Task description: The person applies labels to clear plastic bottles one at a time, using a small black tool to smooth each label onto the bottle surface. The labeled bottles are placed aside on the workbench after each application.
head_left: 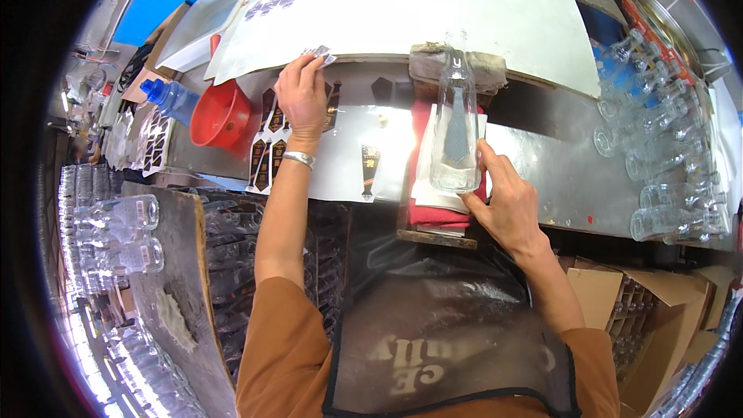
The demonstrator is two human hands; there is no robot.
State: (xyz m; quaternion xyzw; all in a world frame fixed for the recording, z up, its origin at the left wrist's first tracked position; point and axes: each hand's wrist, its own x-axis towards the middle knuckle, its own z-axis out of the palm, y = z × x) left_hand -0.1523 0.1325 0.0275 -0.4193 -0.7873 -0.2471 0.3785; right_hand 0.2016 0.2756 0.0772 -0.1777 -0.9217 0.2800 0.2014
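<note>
My right hand (507, 205) holds the base of a clear glass bottle (455, 128) that lies on a folded white and red cloth (433, 201), neck pointing away from me. A grey label shows on the bottle's side. My left hand (302, 97), a metal bangle on its wrist, reaches forward and pinches a small sticker label (321, 54) at the edge of a large white backing sheet (433, 8). Dark label sheets (267, 159) lie below that hand on the metal table (557, 178).
A red funnel (220, 116) and a blue bottle (172, 97) sit left of my left hand. Several empty glass bottles (658, 147) lie at the right. More bottles (116, 240) stand at the left beside a board. An open cardboard box (650, 310) is at lower right.
</note>
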